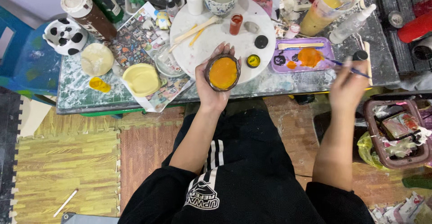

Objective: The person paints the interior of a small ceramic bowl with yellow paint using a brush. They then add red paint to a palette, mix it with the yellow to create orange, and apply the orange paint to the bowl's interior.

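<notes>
Left hand: grip closed around a small round bowl, cupped from below, fingertips on the far rim. The bowl's inside is coated orange-yellow; it is held upright over the near edge of the white round board on the counter. Right hand: grip pinched on a thin paintbrush, blurred, to the right of the board. The brush tip points at the purple palette, which carries an orange paint patch and lies just right of the board.
</notes>
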